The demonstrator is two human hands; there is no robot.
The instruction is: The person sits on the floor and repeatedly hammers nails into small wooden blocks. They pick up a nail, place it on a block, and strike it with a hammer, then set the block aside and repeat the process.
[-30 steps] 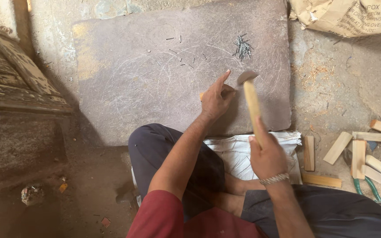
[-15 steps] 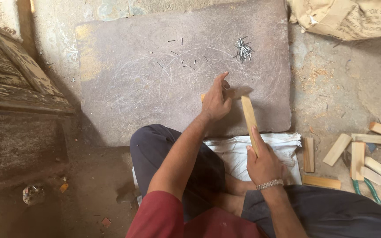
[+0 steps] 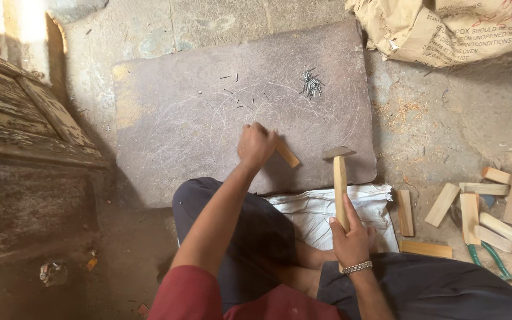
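My left hand [image 3: 256,144] is closed around a small pale wooden piece [image 3: 287,156] that lies on a flat grey stone slab [image 3: 197,118]. My right hand [image 3: 351,237], with a metal bracelet at the wrist, grips the wooden handle of a hammer [image 3: 339,178]. The hammer's metal head sits near the slab's lower right corner, to the right of the wooden piece and apart from it. A small heap of dark nails [image 3: 311,83] lies on the slab's far right part, with a few loose nails scattered to its left.
A white cloth [image 3: 321,210] covers my lap. Several cut wooden blocks [image 3: 481,204] and green-handled pliers [image 3: 487,258] lie on the ground at right. A printed sack [image 3: 445,29] sits at top right. A worn wooden frame [image 3: 25,130] stands at left.
The hammer has swung away from the wooden piece to the right, its head now near the slab's corner. My left hand has closed tighter on the piece.
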